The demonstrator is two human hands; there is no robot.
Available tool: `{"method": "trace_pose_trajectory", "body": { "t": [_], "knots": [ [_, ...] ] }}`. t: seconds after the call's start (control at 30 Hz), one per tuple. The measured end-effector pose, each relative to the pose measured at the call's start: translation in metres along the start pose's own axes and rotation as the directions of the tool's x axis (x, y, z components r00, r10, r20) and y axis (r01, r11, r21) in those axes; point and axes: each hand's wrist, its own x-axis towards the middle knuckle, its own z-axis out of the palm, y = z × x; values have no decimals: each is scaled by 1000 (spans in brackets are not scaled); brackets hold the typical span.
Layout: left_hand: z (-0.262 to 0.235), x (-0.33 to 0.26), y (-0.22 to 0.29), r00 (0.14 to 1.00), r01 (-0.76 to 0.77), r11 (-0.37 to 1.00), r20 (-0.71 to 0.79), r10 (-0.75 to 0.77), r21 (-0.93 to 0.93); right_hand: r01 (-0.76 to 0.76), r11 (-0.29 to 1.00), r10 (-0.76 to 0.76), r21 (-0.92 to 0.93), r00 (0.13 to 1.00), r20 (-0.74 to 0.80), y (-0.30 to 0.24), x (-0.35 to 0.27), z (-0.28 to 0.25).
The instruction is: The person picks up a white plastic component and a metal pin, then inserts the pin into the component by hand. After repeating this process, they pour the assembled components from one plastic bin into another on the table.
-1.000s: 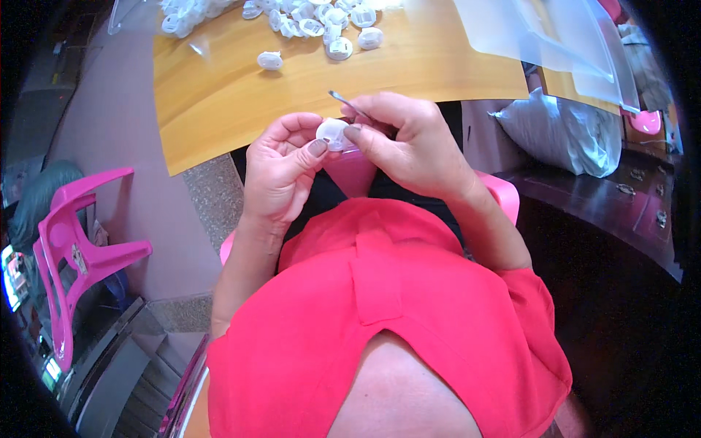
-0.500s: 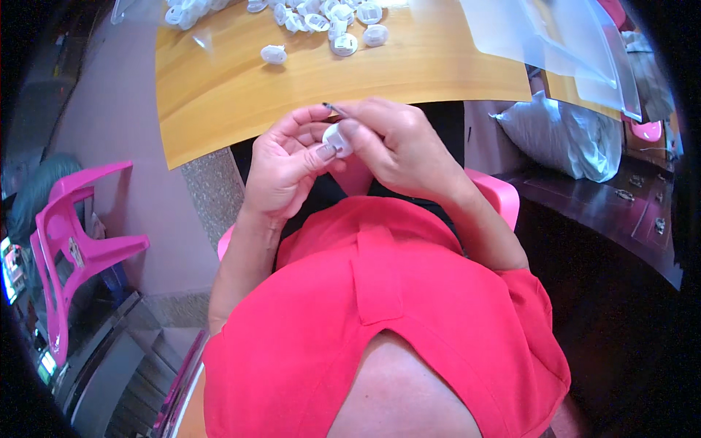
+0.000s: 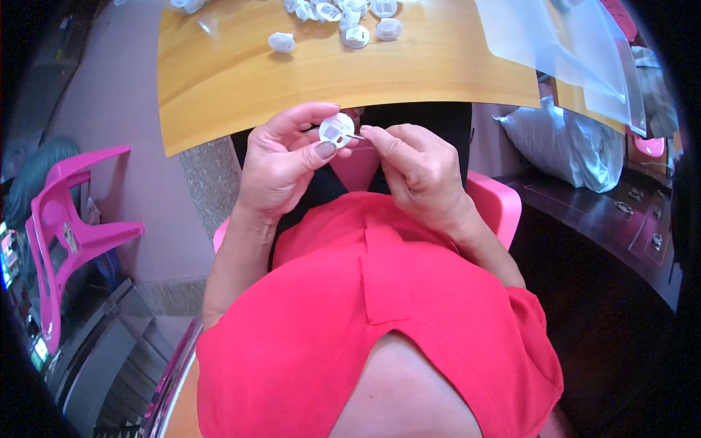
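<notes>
Pinched by its rim between thumb and fingers, a round white plastic piece (image 3: 336, 127) is in my left hand (image 3: 277, 160), just off the table's near edge. Its flat face, with a raised rectangular part and a small hole, is turned up. My right hand (image 3: 423, 162) grips a thin dark tool (image 3: 355, 136) between thumb and forefinger. The tool's narrow tip meets the piece near the hole at its lower right; most of the tool is hidden in the fingers, so its kind is unclear. Similar white plastic pieces (image 3: 355, 35) lie loose on the wooden table (image 3: 438, 69).
Clear plastic sheeting or a bin (image 3: 533, 44) covers the table's right side. Below it, a stuffed whitish bag (image 3: 566, 142) rests on a dark surface. A pink plastic chair (image 3: 84, 226) is at the left by the wall. Another pink seat (image 3: 498, 204) is under me.
The white piece has been turned so its flat face shows. My right hand has drawn to the right and lower, bringing the tool's tip to the piece's lower right side.
</notes>
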Motion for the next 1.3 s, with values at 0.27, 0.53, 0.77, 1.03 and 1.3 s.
{"method": "trace_pose_trajectory", "body": {
  "t": [0.27, 0.53, 0.77, 1.03, 1.3],
  "knots": [
    [-1, -1, 0, 1000, -9, 1000, 3, 9, 21, 27, 995, -28, -94, 1000, -10, -4, 5, 4],
    [1, -2, -2, 999, -14, 999, -32, 16, 48, 61, 988, -68, -139, 996, -51, -1, 7, 15],
    [3, -5, -7, 998, -30, 997, -45, 34, 77, 68, 984, -72, -167, 997, -21, -1, 6, 14],
    [5, -3, -6, 998, 35, 999, -61, -35, -12, 26, 983, -22, -181, 999, 26, -2, 4, 2],
    [6, -3, -6, 996, 50, 999, -70, -51, -17, 29, 961, -11, -274, 998, 68, -15, 3, -5]
  ]
}}
